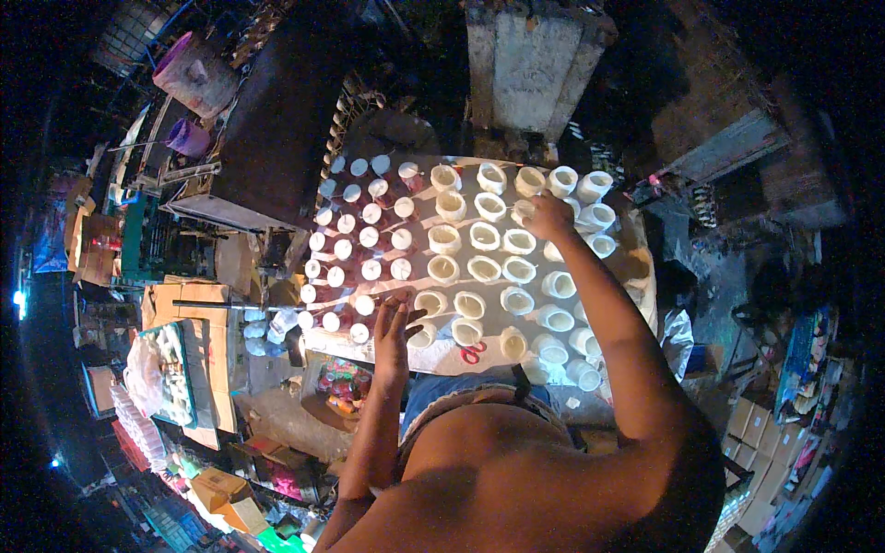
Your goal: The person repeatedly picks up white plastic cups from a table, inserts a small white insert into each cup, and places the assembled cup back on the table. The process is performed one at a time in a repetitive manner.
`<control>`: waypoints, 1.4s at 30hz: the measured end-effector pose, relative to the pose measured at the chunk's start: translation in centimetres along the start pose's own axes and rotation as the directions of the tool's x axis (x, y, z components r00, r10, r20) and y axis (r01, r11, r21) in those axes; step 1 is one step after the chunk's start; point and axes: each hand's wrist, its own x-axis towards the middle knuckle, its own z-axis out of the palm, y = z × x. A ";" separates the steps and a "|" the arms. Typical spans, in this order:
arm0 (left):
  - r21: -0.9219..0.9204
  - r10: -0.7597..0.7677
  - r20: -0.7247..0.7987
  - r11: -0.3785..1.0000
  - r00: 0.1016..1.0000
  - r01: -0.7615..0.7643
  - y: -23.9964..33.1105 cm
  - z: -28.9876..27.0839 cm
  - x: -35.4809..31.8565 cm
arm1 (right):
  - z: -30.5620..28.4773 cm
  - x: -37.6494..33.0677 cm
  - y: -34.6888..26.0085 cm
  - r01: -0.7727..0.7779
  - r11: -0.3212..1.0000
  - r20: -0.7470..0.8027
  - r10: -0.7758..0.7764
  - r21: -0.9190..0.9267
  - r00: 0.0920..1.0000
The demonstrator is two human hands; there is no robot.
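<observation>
Right hand [550, 217] is stretched out to the far side of the counter [604, 276], grip pinching a small white open cup [522, 212] in the back rows. Left hand [395, 330] rests fingers spread at the counter's near edge, touching a cup [422, 334]. Capped dark bottles [369, 241] fill the counter's left half. Dim, cluttered room with cardboard boxes [207, 355] left of it.

Around my pale round worktop [636, 276] the room is dim and crowded, the light falling mostly on the worktop itself. Straight ahead of me stands a grey, rough concrete pillar [533, 64]. To my left a long dark slab [277, 111] stretches away, with a purple plastic bucket [188, 138] beyond it. Brown cardboard boxes [198, 369] sit stacked at my lower left, and more cartons [761, 442] crowd the floor at my right.
</observation>
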 end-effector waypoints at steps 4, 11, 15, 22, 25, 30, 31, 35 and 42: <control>0.006 0.019 0.012 1.000 1.000 -0.019 -0.1 -0.5 0.0 | -2.7 3.1 -1.6 -0.129 0.991 -0.159 0.133 0.036 0.978; 0.108 0.053 0.082 0.992 0.995 -0.062 1.8 2.2 0.3 | -0.9 8.6 1.7 -0.322 0.945 -0.044 0.320 -0.058 0.947; 0.093 0.032 0.163 0.995 0.986 -0.048 1.9 3.1 0.1 | -3.9 4.8 -0.5 -0.163 0.986 -0.202 0.152 -0.042 0.968; -0.002 -0.085 0.458 0.995 0.885 0.097 1.1 8.2 2.3 | -15.1 -12.9 -7.5 0.148 0.927 -0.415 0.009 0.344 0.910; -0.131 -0.246 0.566 0.915 0.787 0.380 2.3 11.7 3.9 | -14.9 -19.4 -10.4 0.303 0.890 -0.455 -0.126 0.341 0.881; -0.042 -0.224 0.487 0.959 0.844 0.279 2.5 14.0 3.8 | -14.8 -25.2 -13.6 0.224 0.687 -0.269 -0.043 0.691 0.962; -0.040 -0.093 0.530 0.990 0.843 0.135 2.0 13.8 4.2 | -13.7 -25.4 -13.6 0.197 0.542 -0.272 0.062 0.817 0.960; -0.101 0.237 0.739 0.965 0.631 -0.243 3.2 13.2 3.3 | -14.2 -26.7 -10.9 -0.286 -0.287 0.295 -0.013 0.914 0.955; 0.291 0.039 0.815 0.835 0.578 -0.467 7.4 14.2 -1.3 | -15.2 -27.7 -10.1 -0.037 0.103 0.018 0.177 0.994 0.984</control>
